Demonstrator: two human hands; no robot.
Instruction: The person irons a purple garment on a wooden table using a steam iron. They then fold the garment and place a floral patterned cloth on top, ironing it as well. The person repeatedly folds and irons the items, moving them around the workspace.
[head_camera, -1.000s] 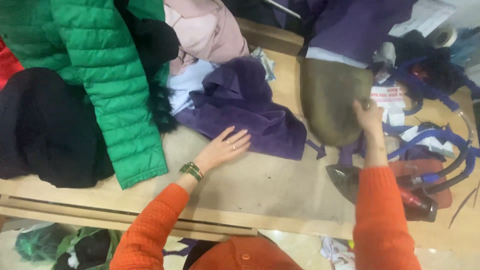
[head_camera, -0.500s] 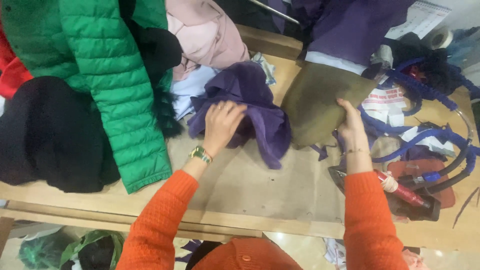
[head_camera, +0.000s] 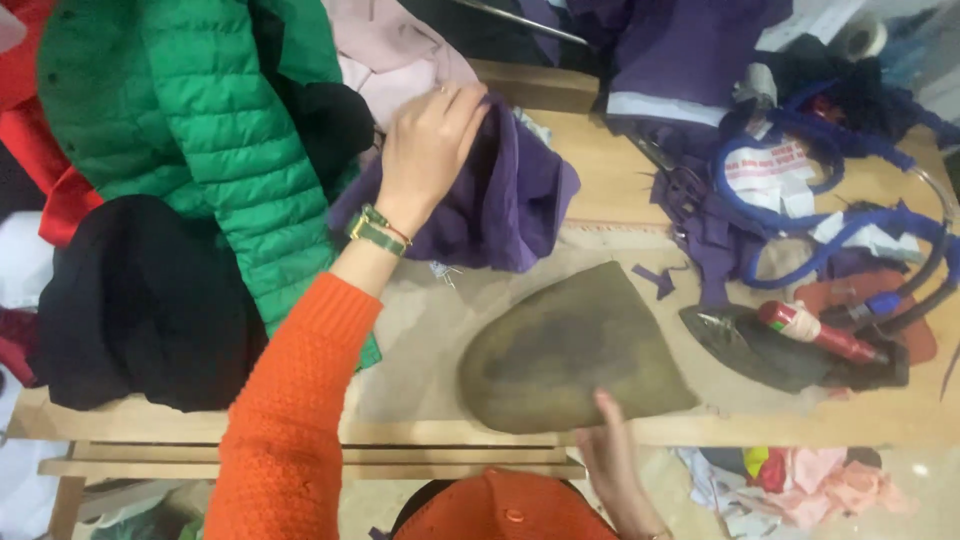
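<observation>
The olive pressing pad (head_camera: 570, 350) lies flat on the table (head_camera: 600, 170), long axis slanting, rounded end toward me and left. My right hand (head_camera: 612, 465) pinches its near edge; my outstretched left hand (head_camera: 425, 150) grips the purple cloth (head_camera: 505, 195).

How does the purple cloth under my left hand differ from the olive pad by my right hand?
The purple cloth is bunched and folded; the olive pad lies flat in a rounded wedge shape. The cloth sits further back by the green jacket, gripped by the left hand; the pad sits at the table's near edge, touched by the right hand. Both rest on the table.
</observation>
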